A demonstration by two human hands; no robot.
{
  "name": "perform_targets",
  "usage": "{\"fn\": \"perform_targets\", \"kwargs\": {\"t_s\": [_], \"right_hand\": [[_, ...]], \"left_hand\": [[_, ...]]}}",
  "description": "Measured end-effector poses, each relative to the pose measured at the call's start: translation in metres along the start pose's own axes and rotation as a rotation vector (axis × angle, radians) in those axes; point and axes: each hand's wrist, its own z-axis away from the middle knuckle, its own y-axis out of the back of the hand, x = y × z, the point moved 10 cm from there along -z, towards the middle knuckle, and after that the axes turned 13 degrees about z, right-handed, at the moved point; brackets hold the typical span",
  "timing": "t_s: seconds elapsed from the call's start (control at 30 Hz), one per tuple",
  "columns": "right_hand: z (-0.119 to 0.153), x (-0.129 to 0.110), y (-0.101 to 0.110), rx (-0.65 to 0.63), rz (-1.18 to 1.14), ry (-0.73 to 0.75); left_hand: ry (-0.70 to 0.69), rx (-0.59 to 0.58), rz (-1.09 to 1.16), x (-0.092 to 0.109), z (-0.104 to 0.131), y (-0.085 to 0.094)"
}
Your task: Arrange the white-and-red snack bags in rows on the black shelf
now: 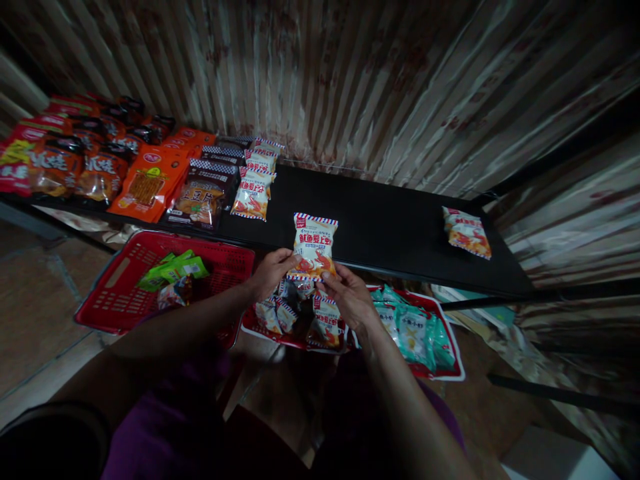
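Between my two hands is a white and orange snack bag [315, 243] with a striped top edge, held upright just in front of the black shelf. My left hand [273, 272] is closed on its lower left side, thumb on the front. At its lower right corner, my right hand [350, 297] pinches the bag. Below them, a red basket [295, 341] holds several bags of the same kind, partly hidden by my hands. More matching bags [253, 193] lie in a column on the shelf to the left, and a single one [467, 232] lies at the far right.
Along the black shelf [370, 207], brown bags [197, 200], orange packets [145, 183] and dark snack bags [103, 175] fill the left part. A red basket [105, 287] with green packets stands lower left. Another basket [457, 363] with teal packets stands right. A pleated curtain [350, 87] hangs behind.
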Motion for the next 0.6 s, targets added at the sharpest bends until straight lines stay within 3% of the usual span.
{"fn": "perform_targets", "kwargs": {"t_s": [0.33, 0.4, 0.53, 0.6], "right_hand": [[0.001, -0.009, 0.003, 0.056, -0.001, 0.094], [0.001, -0.009, 0.007, 0.1, 0.048, 0.119], [0.003, -0.01, 0.013, 0.179, 0.138, 0.161], [0.004, -0.011, 0.012, 0.189, 0.195, 0.184]], "left_hand": [[-0.07, -0.065, -0.078, 0.006, 0.001, -0.007], [-0.145, -0.042, -0.155, 0.013, 0.002, -0.006], [-0.383, 0.119, -0.429, 0.038, 0.01, 0.003], [-0.464, 0.133, -0.528, 0.046, 0.014, 0.001]]}}
